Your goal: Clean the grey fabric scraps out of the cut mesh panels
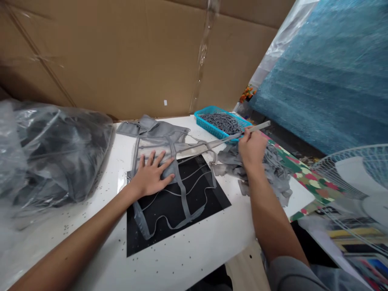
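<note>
My left hand (154, 173) lies flat with fingers spread on a sheer grey garment (184, 190) with darker seams and thin straps. Part of that garment rests over a black sheet (206, 210) on the white table. My right hand (253, 145) is closed round a long pale strip (260, 126), whose end sticks out past the fist; a grey band runs from there back toward the garment. Whether the strip is stiff or cloth, I cannot tell. Below the right hand sits a heap of grey fabric pieces (275, 173).
A turquoise basket (206, 126) full of thin grey pieces stands at the back. On the left bulges a clear plastic bag (60, 153) of dark material. Cardboard (121, 60) walls off the far side. A white fan (360, 182) stands at right. Small specks dot the white table (169, 262).
</note>
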A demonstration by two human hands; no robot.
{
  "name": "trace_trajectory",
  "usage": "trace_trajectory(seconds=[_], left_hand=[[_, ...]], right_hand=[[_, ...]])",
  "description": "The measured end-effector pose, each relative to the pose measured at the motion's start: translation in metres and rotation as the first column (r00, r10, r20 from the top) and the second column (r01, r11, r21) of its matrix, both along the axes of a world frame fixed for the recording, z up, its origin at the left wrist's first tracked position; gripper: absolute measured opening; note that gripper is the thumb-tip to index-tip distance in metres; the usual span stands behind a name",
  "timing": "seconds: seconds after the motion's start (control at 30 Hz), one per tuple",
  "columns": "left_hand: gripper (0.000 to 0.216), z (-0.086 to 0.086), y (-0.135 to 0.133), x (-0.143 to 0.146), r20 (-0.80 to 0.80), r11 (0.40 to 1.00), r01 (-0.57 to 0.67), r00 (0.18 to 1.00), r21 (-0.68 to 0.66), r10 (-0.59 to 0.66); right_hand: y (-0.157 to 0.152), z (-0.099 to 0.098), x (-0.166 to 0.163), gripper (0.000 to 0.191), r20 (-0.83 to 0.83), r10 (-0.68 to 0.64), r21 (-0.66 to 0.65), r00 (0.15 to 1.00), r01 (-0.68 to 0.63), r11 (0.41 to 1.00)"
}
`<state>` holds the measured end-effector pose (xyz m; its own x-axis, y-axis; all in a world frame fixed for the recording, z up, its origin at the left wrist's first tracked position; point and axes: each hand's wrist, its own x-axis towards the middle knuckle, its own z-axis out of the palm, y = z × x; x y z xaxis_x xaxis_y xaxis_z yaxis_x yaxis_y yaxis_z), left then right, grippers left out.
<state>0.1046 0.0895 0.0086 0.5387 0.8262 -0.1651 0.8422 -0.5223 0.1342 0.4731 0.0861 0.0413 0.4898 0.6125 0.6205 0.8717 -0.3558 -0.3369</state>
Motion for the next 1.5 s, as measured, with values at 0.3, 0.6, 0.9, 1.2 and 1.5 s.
trace_trajectory(seconds=[0.3,0.6,0.9,1.2,1.5], left_hand=[[0.076,0.0,0.002,0.0,0.024,1.0,0.004,1.0,-0.016,-0.004],[0.074,-0.007,0.003,-0.003,0.075,1.0,0.023,0.997,0.018,-0.024],[0.071,-0.013,0.002,-0.007,0.133,0.99,0.076,0.987,0.12,-0.092],[0.075,-0.008,0.003,-0.005,0.094,0.994,0.092,0.991,0.057,-0.097],[0.082,0.004,0.001,-0.01,0.004,0.986,0.028,1.0,-0.165,-0.028]], right_hand=[[-0.021,0.02,0.015,0.04,-0.087,-0.294,-0.107,0.952,0.285,0.953],[-0.039,0.02,0.006,0.032,0.011,-0.157,-0.065,0.987,0.158,0.985],[-0.011,-0.024,-0.113,0.035,-0.467,0.762,0.2,0.448,-0.786,0.585],[0.006,-0.051,-0.13,0.025,-0.588,0.766,0.145,0.26,-0.898,0.416],[0.002,-0.049,-0.129,0.019,-0.652,0.727,0.16,0.215,-0.898,0.409]])
